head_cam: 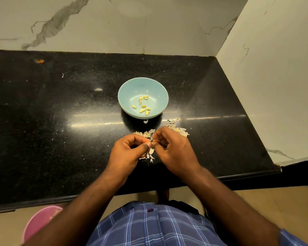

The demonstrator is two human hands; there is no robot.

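Observation:
A light blue bowl [130, 89] stands on the black counter [60, 121] and holds several peeled yellow garlic cloves [144, 106]. Just in front of the bowl my left hand [127, 151] and my right hand [174, 150] meet fingertip to fingertip, both pinching one small garlic clove [152, 143] that the fingers mostly hide. Papery white garlic skins [178, 129] lie scattered beyond and under the hands, and a few unpeeled cloves [146, 134] lie just past my left fingers.
Marble-patterned walls [149, 23] close the counter at the back and right. The counter's front edge runs just below my forearms. A pink bucket [37, 222] stands on the floor at lower left. A small orange stain [40, 60] marks the counter's far left.

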